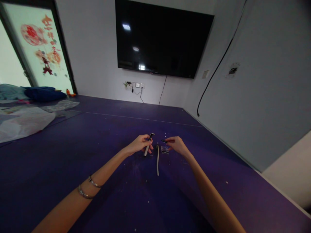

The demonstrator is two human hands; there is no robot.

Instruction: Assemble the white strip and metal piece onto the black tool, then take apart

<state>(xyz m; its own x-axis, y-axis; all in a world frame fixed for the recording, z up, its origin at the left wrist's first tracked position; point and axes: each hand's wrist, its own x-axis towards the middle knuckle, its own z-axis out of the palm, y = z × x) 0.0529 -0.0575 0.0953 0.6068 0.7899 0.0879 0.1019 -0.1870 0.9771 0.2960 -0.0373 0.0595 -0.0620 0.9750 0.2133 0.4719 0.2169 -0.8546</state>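
Observation:
My left hand is closed around a razor with a pale handle and a metal head that points up and away. My right hand pinches a small dark flat piece between thumb and fingers, just right of the razor's head. Between the two hands, a white slender stick lies lengthwise on the purple table. A small clear case rests on the table right under my right hand's fingers. Two thin bracelets circle my left forearm.
White plastic sheets and blue cloth bundles lie at the table's far left. A black wall screen hangs ahead above a power socket. A grey wall runs along the table's right edge. Small white crumbs dot the table.

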